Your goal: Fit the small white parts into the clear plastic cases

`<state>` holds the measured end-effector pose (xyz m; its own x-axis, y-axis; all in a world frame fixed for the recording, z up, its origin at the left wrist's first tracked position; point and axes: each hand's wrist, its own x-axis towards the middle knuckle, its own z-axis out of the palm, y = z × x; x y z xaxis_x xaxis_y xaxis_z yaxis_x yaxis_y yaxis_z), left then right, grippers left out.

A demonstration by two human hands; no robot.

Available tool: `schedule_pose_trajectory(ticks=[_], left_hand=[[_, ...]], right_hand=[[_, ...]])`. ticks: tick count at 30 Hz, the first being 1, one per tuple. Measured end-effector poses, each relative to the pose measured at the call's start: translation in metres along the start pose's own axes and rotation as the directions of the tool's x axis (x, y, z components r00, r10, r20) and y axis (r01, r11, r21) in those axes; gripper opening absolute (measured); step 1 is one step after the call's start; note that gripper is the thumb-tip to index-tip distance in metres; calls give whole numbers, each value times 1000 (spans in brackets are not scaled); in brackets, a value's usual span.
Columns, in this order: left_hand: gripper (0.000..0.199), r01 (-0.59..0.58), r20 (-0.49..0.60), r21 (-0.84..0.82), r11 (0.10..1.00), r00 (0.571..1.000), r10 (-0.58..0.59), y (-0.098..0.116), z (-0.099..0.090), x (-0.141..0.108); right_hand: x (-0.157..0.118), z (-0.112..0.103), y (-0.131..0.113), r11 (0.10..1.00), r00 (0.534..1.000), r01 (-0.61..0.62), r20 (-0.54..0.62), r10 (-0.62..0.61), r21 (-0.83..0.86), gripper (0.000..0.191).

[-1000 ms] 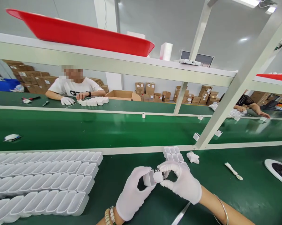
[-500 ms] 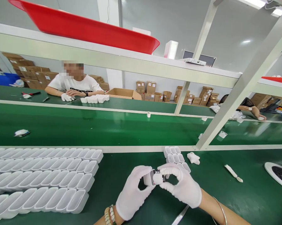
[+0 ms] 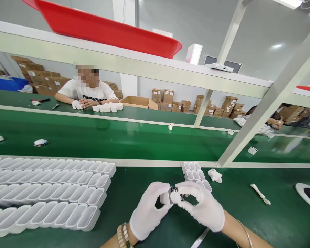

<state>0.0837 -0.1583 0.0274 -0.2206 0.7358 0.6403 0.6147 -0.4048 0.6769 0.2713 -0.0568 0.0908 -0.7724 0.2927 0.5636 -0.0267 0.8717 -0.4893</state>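
Observation:
White gloves cover both of my hands. My left hand (image 3: 150,210) grips a small white housing (image 3: 165,197) between thumb and fingers. From the right, my right hand (image 3: 202,206) pinches a round white part (image 3: 175,197) with black bits at its edge, held against the open end of the housing. Whether the part sits inside the housing cannot be made out. Just behind my right hand stand small white cups (image 3: 193,175) in short rows. Long rows of white open cups (image 3: 87,217) fill the left of the green table (image 3: 134,175).
A crumpled white piece (image 3: 215,175) and a thin white strip (image 3: 260,194) lie to the right. A metal tool (image 3: 200,238) lies near my right wrist. Beyond is a green belt (image 3: 139,141) with small parts. A slanted post (image 3: 247,127) rises at right; a person (image 3: 90,90) sits opposite.
The view has shifted slightly. Parts on the belt have moved, and another white piece has appeared at its left end. My hands keep nearly the same hold on the housing and round part.

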Motion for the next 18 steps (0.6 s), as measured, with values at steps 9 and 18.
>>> schedule_pose_trajectory(ticks=[9,18], left_hand=[[35,26,9,-2,1000,1000,-26,1,1,-1],[35,15,25,9,1000,1000,-15,2,0,-1]], right_hand=[[-1,2,4,999,1000,22,10,-22,-37,43],[9,-3,-9,998,999,43,24,-42,-54,16]])
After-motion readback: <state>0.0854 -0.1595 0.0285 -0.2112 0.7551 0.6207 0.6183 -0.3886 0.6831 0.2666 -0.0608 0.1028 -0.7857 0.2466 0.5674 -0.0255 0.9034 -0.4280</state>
